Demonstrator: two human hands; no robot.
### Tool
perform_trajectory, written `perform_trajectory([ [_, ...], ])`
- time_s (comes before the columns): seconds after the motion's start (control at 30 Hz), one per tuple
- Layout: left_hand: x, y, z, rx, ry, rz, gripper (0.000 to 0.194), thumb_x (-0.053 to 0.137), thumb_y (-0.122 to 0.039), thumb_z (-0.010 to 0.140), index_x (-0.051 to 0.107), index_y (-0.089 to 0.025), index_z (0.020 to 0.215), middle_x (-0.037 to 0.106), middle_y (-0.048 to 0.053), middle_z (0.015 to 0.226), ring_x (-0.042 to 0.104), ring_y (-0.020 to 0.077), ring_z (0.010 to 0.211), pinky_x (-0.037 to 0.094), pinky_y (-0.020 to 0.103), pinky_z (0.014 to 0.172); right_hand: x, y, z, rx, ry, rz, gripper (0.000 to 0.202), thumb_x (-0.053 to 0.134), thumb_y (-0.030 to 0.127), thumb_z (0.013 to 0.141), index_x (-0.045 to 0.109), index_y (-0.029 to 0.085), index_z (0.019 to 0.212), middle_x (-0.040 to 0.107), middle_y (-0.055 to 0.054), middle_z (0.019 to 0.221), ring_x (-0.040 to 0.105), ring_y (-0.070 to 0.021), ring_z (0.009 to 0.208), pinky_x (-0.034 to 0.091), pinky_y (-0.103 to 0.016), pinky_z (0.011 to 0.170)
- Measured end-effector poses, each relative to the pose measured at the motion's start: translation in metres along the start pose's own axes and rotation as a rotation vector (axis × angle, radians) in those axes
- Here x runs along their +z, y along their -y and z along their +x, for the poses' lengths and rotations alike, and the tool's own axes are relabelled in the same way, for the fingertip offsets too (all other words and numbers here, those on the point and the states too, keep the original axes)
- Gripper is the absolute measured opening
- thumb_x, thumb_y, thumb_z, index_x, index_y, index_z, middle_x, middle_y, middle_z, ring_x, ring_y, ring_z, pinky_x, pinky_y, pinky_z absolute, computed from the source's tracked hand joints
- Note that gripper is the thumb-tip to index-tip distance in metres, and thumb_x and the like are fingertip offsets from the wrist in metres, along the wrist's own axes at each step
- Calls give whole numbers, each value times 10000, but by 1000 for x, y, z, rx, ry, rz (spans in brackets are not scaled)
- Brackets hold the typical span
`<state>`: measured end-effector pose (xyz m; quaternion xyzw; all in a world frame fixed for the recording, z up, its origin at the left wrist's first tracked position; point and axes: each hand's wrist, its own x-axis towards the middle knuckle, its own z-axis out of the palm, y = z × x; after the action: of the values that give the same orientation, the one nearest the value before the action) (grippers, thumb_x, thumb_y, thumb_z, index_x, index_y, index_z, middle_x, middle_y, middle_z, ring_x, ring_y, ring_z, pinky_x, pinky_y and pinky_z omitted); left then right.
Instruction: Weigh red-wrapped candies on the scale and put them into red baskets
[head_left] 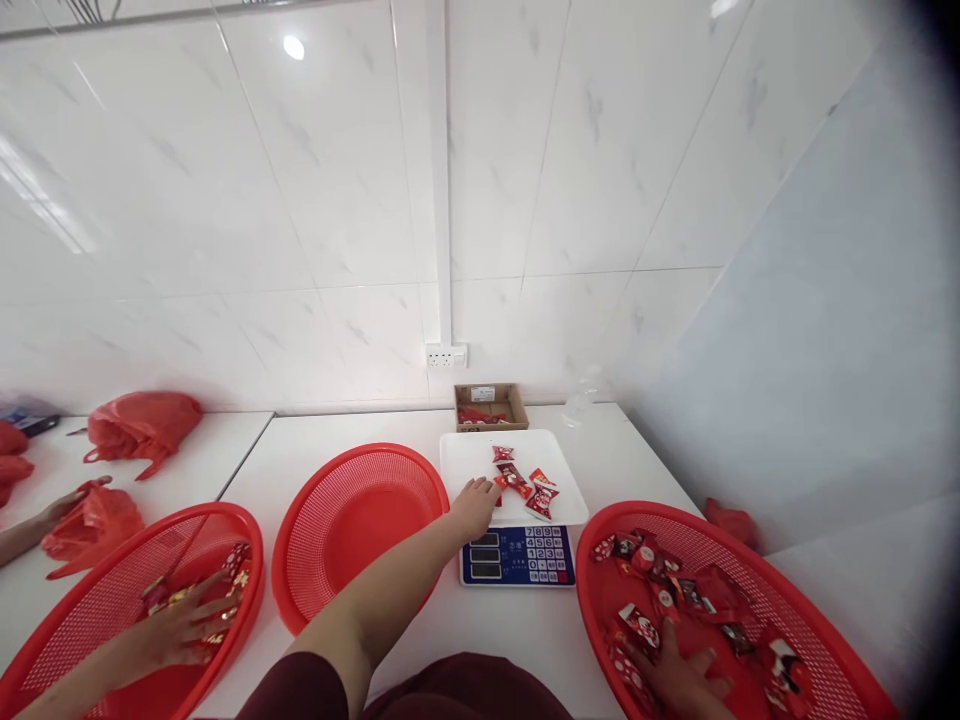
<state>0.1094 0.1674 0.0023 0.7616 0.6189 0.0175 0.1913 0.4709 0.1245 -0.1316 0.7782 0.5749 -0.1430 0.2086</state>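
My left hand (474, 508) reaches over the white tray of a digital scale (517, 555), palm down, its slightly bent fingertips at the edge of a small group of red wrapped snack packets (512, 476). Whether the fingers press on a packet is hard to see. Another printed packet (541, 498) lies farther right on the tray. Inside the right red plastic basket (780, 560), my right hand (679, 672) rests with fingers spread among several red and dark packets. One red-and-white packet (640, 627) lies just beyond its fingertips.
A second red basket (375, 455) stands left of the scale. Another person's hand (176, 625) is in the far-left basket (247, 525); a further hand (71, 500) touches a red plastic bag (101, 525). Behind the scale are a cardboard box (491, 392) and a clear bottle (581, 400).
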Motion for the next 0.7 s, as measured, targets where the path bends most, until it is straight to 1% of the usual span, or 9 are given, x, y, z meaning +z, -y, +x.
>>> perform_trajectory([
  [0.13, 1, 0, -6, -10, -22, 6, 489, 485, -18, 741, 477, -201, 1194, 556, 111, 1206, 489, 257, 1176, 338, 420, 1030, 0, 0, -1, -12, -3, 35, 1055, 339, 778, 636, 235, 145, 1473, 355, -326, 1433, 383, -453, 1303, 143, -607, 1091],
  [0.27, -5, 2, -24, -46, -88, -14, 380, 445, -19, 784, 512, -211, 1105, 553, 86, 1165, 514, 227, 1103, 379, 381, 980, 0, 1, -1, 0, 8, 6, 1058, 294, 795, 645, 185, 162, 1487, 355, -314, 1438, 381, -464, 1300, 111, -621, 1091],
  [0.37, -15, 11, -50, -121, -217, -77, 294, 388, -52, 837, 528, -214, 1039, 552, 71, 1119, 524, 197, 1035, 427, 331, 898, 0, 2, -1, 2, 19, -16, 1063, 246, 802, 658, 150, 153, 1494, 338, -318, 1445, 363, -463, 1313, 107, -634, 1088],
  [0.43, -21, 21, -72, -222, -357, -162, 278, 379, -62, 837, 544, -218, 997, 561, 58, 1065, 532, 187, 998, 440, 313, 861, 1, 2, -1, 10, 28, -24, 1068, 225, 810, 656, 141, 156, 1496, 323, -314, 1454, 364, -459, 1314, 111, -627, 1093],
  [0.5, -26, 33, -94, -353, -423, -190, 298, 376, -68, 834, 553, -222, 1017, 567, 55, 1051, 544, 187, 975, 451, 309, 825, 3, 2, 1, 23, 23, -21, 1072, 236, 816, 644, 152, 170, 1496, 318, -312, 1458, 382, -466, 1300, 117, -629, 1092],
  [0.53, -27, 39, -103, -423, -423, -167, 313, 402, -84, 831, 546, -225, 1070, 565, 61, 1082, 543, 198, 997, 449, 322, 837, 4, 2, 2, 26, 14, -13, 1075, 251, 817, 636, 160, 177, 1495, 323, -314, 1455, 388, -474, 1292, 122, -644, 1083],
  [0.6, -26, 46, -114, -510, -404, -96, 371, 481, -163, 835, 503, -232, 1199, 529, 86, 1226, 500, 243, 1132, 413, 385, 934, 6, 2, 2, 26, -12, 7, 1078, 277, 816, 625, 172, 186, 1494, 336, -323, 1443, 392, -498, 1278, 135, -702, 1042],
  [0.63, -25, 46, -115, -516, -395, -64, 419, 518, -218, 838, 473, -236, 1254, 485, 98, 1313, 443, 272, 1220, 367, 429, 1000, 6, 2, 2, 22, -22, 17, 1078, 287, 814, 623, 177, 187, 1493, 340, -329, 1438, 395, -512, 1268, 147, -735, 1011],
  [0.7, -20, 40, -107, -440, -387, -38, 482, 539, -331, 854, 434, -245, 1317, 378, 106, 1445, 300, 306, 1350, 254, 495, 1091, 5, 2, 1, 12, -25, 32, 1081, 303, 810, 623, 190, 175, 1491, 344, -339, 1430, 398, -536, 1252, 179, -771, 965],
])
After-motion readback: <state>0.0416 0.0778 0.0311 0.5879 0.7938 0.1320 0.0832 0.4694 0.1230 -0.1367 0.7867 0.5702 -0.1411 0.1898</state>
